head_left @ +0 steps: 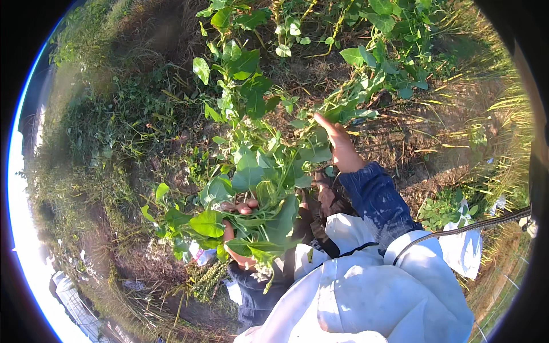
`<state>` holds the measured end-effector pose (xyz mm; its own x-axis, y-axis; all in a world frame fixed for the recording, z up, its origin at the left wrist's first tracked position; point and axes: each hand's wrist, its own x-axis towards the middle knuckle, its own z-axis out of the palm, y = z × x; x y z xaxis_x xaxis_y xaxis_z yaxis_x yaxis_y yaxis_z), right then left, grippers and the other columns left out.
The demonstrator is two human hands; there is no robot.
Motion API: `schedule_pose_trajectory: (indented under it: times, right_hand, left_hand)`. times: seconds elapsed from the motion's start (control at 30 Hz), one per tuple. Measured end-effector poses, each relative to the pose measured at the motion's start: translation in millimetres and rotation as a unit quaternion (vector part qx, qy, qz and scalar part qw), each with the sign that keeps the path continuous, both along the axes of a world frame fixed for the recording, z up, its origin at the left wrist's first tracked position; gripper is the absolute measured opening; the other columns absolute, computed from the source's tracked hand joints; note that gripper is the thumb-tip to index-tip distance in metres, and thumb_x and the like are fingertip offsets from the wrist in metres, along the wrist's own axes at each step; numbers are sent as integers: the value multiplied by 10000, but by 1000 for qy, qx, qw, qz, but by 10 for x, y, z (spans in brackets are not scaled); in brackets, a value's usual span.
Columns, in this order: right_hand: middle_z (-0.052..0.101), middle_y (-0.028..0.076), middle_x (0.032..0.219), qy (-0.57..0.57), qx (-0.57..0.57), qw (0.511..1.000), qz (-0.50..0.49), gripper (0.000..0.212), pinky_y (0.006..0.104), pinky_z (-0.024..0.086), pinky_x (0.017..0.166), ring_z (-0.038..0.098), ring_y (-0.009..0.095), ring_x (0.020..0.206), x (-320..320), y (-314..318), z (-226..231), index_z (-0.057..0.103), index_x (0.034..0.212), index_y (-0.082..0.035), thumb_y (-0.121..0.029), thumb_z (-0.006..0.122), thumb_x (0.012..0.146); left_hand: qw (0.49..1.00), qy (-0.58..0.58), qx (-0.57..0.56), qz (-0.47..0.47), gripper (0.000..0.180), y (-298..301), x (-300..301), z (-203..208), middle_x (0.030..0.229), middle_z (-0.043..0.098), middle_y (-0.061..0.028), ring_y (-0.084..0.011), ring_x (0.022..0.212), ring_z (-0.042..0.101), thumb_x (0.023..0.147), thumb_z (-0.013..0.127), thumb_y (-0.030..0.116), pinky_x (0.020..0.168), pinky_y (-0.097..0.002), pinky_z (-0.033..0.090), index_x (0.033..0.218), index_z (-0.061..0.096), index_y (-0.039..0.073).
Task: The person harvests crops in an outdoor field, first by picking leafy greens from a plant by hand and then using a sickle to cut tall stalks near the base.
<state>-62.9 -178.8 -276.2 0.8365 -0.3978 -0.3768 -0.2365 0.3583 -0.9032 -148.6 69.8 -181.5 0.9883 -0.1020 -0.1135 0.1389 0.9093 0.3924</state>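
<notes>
Gathering leafy stems appears to be the step in hand, judged from how the greens lie between two bare hands. The bunch (266,194) sits in front of the white garment (377,297), above the ground, with broad leaves spilling past the grip. Left hand (229,233): fingers curled around the bunch from its left side, clamped on it; part of the hand is hidden by leaves. Right hand (343,146): raised at the bunch's upper right, one fingertip at a stem of the plant (366,86) — whether it is clamped or merely touching cannot be told.

The next move would seem to call for a firm right-hand hold on that stem, with the left hand's grip kept steady. Loose leaves could slip or snag.

Orientation: the bunch's long axis runs diagonally, lower left to upper right — one end toward the right hand, the other past the left. Which end is cut, if either, cannot be told.
</notes>
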Motion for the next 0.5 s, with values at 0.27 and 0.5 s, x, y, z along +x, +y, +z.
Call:
schedule_pose_trajectory:
  times: [0.27,0.5]
  right_hand:
    - [642,127,976,30,-512,857,47,235,372,465,779,590,257,894,829,-130,-933,604,1012,-10,-196,511,903]
    - [652,141,957,-43,-531,837,121,232,406,502,715,617,338,824,819,367,-853,636,993,-60,-218,613,824]
  left_hand:
    - [994,7,-24,-106,284,263,-445,-183,776,524,-34,-179,679,487,957,412,381,698,-344,384,1011,495,115]
    - [914,346,211,8,203,104,-767,639,726,489,-50,-201,662,466,940,465,304,624,-369,405,935,493,103]
